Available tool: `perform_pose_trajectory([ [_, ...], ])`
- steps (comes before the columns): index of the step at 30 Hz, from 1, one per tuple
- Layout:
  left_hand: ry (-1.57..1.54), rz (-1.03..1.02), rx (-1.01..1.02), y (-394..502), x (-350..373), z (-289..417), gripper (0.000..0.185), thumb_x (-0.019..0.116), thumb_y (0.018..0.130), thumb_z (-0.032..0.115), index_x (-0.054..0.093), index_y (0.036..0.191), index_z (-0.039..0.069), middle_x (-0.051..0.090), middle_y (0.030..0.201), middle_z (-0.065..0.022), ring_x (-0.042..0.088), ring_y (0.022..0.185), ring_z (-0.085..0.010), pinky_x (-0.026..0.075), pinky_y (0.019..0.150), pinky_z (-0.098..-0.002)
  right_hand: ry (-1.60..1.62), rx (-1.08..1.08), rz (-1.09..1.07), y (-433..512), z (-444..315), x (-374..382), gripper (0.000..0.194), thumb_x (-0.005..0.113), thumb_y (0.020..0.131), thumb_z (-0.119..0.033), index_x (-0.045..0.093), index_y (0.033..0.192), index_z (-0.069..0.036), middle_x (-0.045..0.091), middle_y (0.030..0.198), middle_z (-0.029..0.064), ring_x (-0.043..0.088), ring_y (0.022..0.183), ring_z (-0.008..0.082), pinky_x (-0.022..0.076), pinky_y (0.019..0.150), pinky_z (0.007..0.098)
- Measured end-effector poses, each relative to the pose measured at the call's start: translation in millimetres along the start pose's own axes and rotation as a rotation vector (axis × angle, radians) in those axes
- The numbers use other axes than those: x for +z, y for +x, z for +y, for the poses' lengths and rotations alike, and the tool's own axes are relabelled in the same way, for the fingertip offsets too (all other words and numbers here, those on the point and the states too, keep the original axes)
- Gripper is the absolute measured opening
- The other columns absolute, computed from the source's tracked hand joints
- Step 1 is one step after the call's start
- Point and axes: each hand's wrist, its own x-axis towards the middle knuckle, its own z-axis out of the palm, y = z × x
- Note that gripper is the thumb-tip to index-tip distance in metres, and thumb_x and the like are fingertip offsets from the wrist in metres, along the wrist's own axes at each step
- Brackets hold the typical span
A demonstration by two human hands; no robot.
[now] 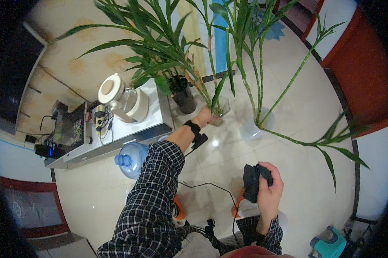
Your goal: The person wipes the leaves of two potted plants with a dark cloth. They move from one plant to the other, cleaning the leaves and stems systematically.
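My left hand (204, 117) reaches out to a leafy bunch of lucky bamboo stems (204, 92) and is closed around them low down, at the rim of a clear glass vase (225, 108). Its fingertips are partly hidden by a leaf and the stems. My right hand (270, 187) is nearer to me and holds a crumpled dark cloth (251, 182) between thumb and fingers. To the right of the glass vase, taller lucky bamboo stalks (261, 77) stand in a whitish vase (250, 130) on the floor, and one stalk leans far to the right.
A dark pot (183, 100) with a leafy plant stands beside a low cabinet (152, 124). The cabinet bears an electric kettle (126, 100) and a power strip (99, 121). A blue water jug (132, 159) lies by my left arm. A cable (210, 183) hangs before me; a teal stool (329, 243) is lower right.
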Motion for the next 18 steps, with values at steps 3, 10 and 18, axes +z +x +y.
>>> perform_pose_trajectory([
  [3,-0.091,-0.11,-0.128,-69.8,32.5,-14.2,0.058,0.04,0.107,0.014,0.016,0.16,0.012,0.071,0.108,-0.0186,0.068,0.063,-0.0194,0.034,0.038,-0.0339,-0.007,-0.067,0.011,-15.1,-4.9,-3.3,0.03,0.051,0.093,0.009,0.064,0.118,0.0,0.067,0.106,0.0054,0.061,0.1,0.0125,0.0488,0.091,0.0262],
  [10,-0.238,0.036,-0.161,-187.4,44.1,-80.3,0.048,0.042,0.103,0.011,0.034,0.151,0.015,0.069,0.111,-0.0133,0.067,0.069,-0.0151,0.031,0.04,-0.0277,0.015,-0.185,-0.032,-26.8,-7.3,1.1,0.027,0.053,0.094,0.007,0.065,0.116,-0.001,0.068,0.106,0.0055,0.062,0.1,0.0142,0.0483,0.093,0.0278],
  [18,-0.221,0.015,-0.117,-261.7,68.4,-151.0,0.056,0.042,0.101,0.009,0.028,0.155,0.016,0.073,0.106,-0.0085,0.073,0.072,-0.0161,0.031,0.038,-0.0283,-0.065,-0.393,-0.071,-32.1,32.8,-2.1,0.027,0.052,0.096,0.005,0.065,0.119,-0.003,0.069,0.107,0.0084,0.064,0.099,0.0159,0.0507,0.091,0.0302],
])
